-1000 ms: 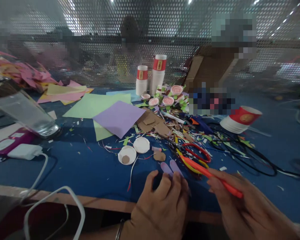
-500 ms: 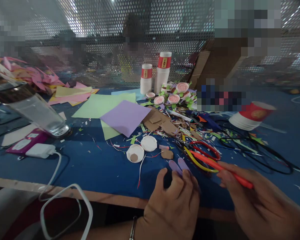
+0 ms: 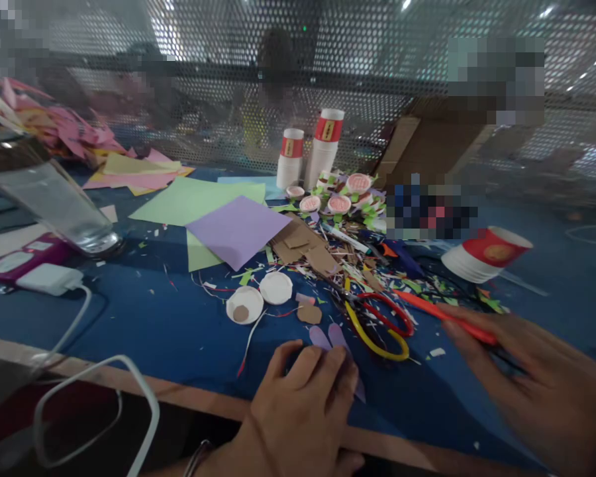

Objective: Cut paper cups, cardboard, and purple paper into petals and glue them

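Observation:
My left hand (image 3: 305, 391) rests at the table's near edge, its curled fingers pressing a purple paper cutout (image 3: 320, 336) with two rounded tips against the blue surface. In my right hand (image 3: 531, 364) is an orange-red pen (image 3: 442, 317), pinched between thumb and fingers and pointing left. Scissors (image 3: 377, 324) with one red and one yellow handle loop lie between the hands. Two small white paper discs (image 3: 276, 289) and a brown cardboard piece (image 3: 309, 314) are just beyond my left fingers. A brown dot sits on the nearer disc.
Green paper (image 3: 163, 205) and a purple sheet (image 3: 238, 232) lie mid-table, near cardboard scraps (image 3: 302, 245). Stacked paper cups (image 3: 325, 149) stand behind; another paper cup (image 3: 487, 255) leans at right. At left are a glass bottle (image 3: 54, 195) and a white cable (image 3: 149, 404).
The pen and my right hand have moved right, off the scissors' handles. My left hand still presses the purple cutout, more of which shows now. The whole view has shifted slightly.

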### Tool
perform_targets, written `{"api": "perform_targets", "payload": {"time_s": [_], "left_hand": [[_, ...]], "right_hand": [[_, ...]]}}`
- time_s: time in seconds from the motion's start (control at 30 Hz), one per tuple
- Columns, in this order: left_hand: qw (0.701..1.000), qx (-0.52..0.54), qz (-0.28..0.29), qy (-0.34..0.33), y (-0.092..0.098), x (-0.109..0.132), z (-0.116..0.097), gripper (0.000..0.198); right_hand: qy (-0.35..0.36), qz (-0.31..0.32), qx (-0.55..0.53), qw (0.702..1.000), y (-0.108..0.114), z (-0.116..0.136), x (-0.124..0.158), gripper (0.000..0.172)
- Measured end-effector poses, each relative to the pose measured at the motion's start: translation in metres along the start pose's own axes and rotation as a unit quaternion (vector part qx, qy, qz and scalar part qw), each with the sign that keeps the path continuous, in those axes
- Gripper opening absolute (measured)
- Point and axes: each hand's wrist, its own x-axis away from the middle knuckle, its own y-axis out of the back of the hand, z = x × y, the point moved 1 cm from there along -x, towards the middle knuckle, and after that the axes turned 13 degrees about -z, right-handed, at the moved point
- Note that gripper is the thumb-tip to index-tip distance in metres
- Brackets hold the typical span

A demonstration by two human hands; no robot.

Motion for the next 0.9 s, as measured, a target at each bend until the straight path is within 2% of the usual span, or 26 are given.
{"api": "perform_targets", "payload": {"time_s": [0.07, 0.17, 0.23, 0.3, 0.37, 0.47, 0.57, 0.73, 0.8, 0.9], "left_hand": [[1.0, 0.009, -0.004, 0.007, 0.003, -0.003, 0.0, 0.067], [0.997, 0.07, 0.004, 0.03, 0.02, -0.022, 0.006, 0.049], [0.994, 0.088, 0.026, 0.065, 0.035, -0.042, 0.014, 0.033], [0.994, 0.075, 0.007, 0.074, 0.047, -0.063, 0.024, 0.023], [0.997, 0.048, -0.012, 0.066, 0.054, -0.081, 0.033, 0.023], [0.996, 0.025, -0.005, 0.084, 0.056, -0.099, 0.046, 0.022], [0.995, 0.003, 0.001, 0.102, 0.059, -0.114, 0.057, 0.021], [0.995, -0.007, -0.027, 0.095, 0.058, -0.132, 0.07, 0.017], [0.996, 0.028, 0.031, 0.08, 0.049, -0.128, 0.071, 0.016], [0.985, 0.09, 0.138, 0.056, 0.034, -0.113, 0.068, 0.011]], "right_hand": [[0.065, 0.011, -0.012, 0.998, -0.003, -0.004, -0.009, 0.025], [0.127, 0.027, -0.046, 0.99, -0.008, -0.014, -0.014, 0.029], [0.146, 0.047, -0.059, 0.986, -0.009, -0.021, -0.013, 0.033], [0.153, 0.051, -0.062, 0.985, -0.008, -0.026, -0.013, 0.037], [0.159, 0.048, -0.066, 0.984, -0.004, -0.025, -0.015, 0.04], [0.165, 0.063, -0.104, 0.979, 0.003, -0.01, -0.025, 0.033], [0.178, 0.098, -0.181, 0.962, 0.004, 0.018, -0.036, 0.022], [0.255, 0.152, -0.239, 0.924, -0.014, 0.063, -0.05, 0.018], [0.275, 0.167, -0.234, 0.918, -0.023, 0.071, -0.054, 0.016], [0.26, 0.169, -0.209, 0.927, -0.031, 0.067, -0.059, 0.019]]}}
